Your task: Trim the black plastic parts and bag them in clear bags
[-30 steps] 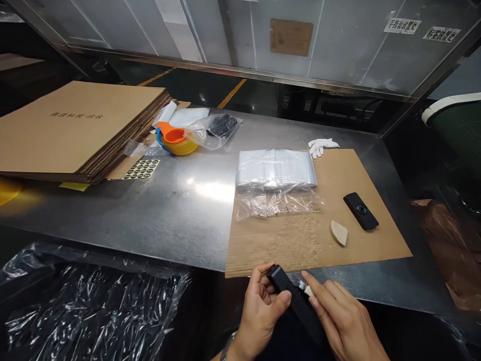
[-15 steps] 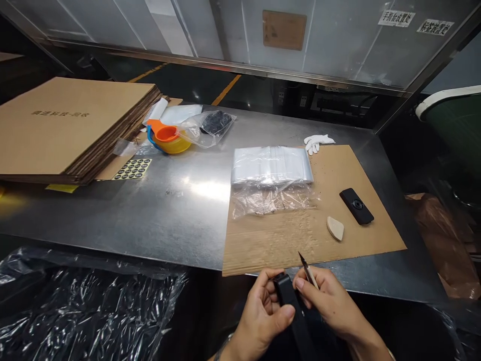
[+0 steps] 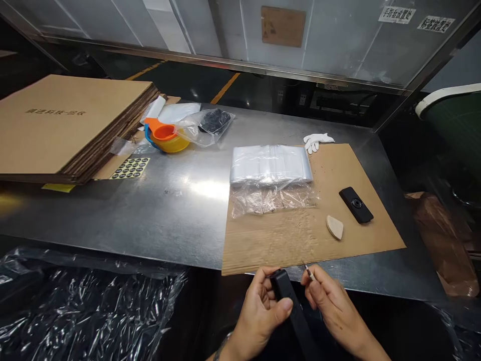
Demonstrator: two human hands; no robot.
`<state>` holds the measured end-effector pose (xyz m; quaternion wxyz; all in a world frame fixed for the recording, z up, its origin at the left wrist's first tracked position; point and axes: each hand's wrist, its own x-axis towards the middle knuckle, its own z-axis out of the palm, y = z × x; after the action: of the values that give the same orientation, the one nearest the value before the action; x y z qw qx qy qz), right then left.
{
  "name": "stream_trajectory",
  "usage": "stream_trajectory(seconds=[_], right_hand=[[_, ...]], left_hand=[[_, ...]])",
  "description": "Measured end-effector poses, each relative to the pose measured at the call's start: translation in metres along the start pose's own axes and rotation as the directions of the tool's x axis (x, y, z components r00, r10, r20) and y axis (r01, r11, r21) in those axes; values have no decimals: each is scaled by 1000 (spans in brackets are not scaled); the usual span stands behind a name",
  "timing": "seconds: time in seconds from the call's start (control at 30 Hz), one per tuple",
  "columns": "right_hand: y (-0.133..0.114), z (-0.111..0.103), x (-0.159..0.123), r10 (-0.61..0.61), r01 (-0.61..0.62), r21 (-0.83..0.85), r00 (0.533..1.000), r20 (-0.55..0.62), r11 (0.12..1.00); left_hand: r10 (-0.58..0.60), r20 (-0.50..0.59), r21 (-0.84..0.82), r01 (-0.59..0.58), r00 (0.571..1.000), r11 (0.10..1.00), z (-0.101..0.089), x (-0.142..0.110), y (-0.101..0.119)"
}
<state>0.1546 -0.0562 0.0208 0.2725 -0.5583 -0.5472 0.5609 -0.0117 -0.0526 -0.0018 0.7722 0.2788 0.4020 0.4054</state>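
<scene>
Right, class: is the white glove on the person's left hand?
No, the glove lies at the far edge of the cardboard; the bare left hand holds a black bar.

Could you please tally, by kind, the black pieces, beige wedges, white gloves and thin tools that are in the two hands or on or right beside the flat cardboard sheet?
Black pieces: 2 (one in the left hand, one on the cardboard sheet)
Beige wedges: 1
White gloves: 1
Thin tools: 1 (in the right hand)
Total: 5
</scene>
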Motion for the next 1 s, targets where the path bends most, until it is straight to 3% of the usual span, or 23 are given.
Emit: stream_trajectory(seconds=[0.23,0.37,0.73,1.0], right_hand=[[-7,2,-17,-86,69,-368,996,-30,927],[-7,3,-19,-137,101,-489,990,-39,866],[-6,4,-21,-199,128,-565,978,-65,815],[2,5,-16,-95,42,-507,992,-79,861]], left_hand=[[19,-62,48,-16,998,999,-6,0,-12],[42,-62,63,-38,997,997,-6,0,-13],[51,-68,81,-45,996,996,-6,-2,-14],[78,-78,71,-73,994,995,-3,-4,-16]])
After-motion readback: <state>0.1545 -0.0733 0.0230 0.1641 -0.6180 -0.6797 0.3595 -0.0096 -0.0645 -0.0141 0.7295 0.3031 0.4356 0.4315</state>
